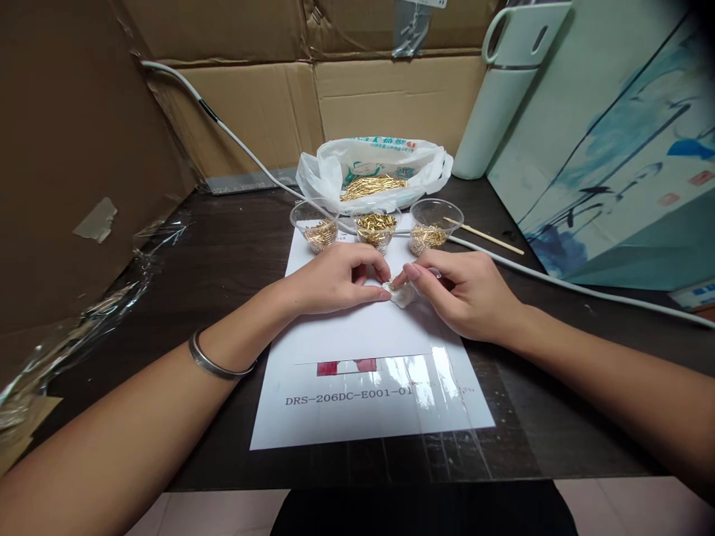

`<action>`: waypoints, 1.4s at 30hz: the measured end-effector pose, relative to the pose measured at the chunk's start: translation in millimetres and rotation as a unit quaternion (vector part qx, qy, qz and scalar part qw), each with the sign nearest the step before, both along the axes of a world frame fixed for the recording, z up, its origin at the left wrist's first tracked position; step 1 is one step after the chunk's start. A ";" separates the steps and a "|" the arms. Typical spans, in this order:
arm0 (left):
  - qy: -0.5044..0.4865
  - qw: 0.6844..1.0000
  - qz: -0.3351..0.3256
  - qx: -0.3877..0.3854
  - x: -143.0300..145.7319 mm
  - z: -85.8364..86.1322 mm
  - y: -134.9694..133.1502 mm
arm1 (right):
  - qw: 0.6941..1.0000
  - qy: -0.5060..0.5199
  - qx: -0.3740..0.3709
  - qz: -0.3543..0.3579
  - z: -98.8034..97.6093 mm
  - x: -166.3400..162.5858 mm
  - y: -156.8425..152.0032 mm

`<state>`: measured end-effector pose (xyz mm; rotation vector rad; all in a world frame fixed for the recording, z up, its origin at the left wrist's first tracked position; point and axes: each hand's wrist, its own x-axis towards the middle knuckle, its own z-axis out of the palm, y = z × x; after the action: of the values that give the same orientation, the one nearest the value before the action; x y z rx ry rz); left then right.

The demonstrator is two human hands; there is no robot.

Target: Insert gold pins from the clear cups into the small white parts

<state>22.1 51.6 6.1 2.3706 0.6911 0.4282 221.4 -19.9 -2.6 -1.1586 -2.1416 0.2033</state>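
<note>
My left hand (342,279) rests on the white printed sheet (357,335), thumb and forefinger curled close together at the left edge of a small white lump (401,295). My right hand (466,290) comes to the same lump from the other side, its thumb and forefinger pinched. A tiny gold-coloured bit shows between the two hands at the lump. Whatever lies within either pinch is too small to make out. Just behind the hands stand three clear plastic cups of small gold-coloured metal pieces: the left cup (316,223), the middle cup (377,227) and the right cup (433,227).
A white plastic bag (321,175) with many gold-coloured pins (374,186) lies behind the cups. A thin wooden stick (491,238) leans from the right cup. A white cable (246,149) crosses the dark table. Cardboard, a white bottle (494,112) and a painted box (614,149) border it.
</note>
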 end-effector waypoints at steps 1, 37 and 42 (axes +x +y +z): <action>0.000 1.000 0.002 0.000 0.2 -0.3 -0.3 | 1.000 0.000 0.000 -0.001 0.2 0.1 -0.2; -0.081 0.994 0.075 -0.009 8.0 -4.8 -11.7 | 0.997 0.000 -0.043 -0.059 0.7 0.4 -0.1; -0.077 0.994 0.078 0.001 8.1 -5.7 -10.0 | 0.997 -0.008 -0.057 -0.057 2.1 0.8 1.3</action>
<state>30.2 41.6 0.4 2.2652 0.8054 0.6715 222.2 -18.7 -0.5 -1.3477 -2.0943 0.2681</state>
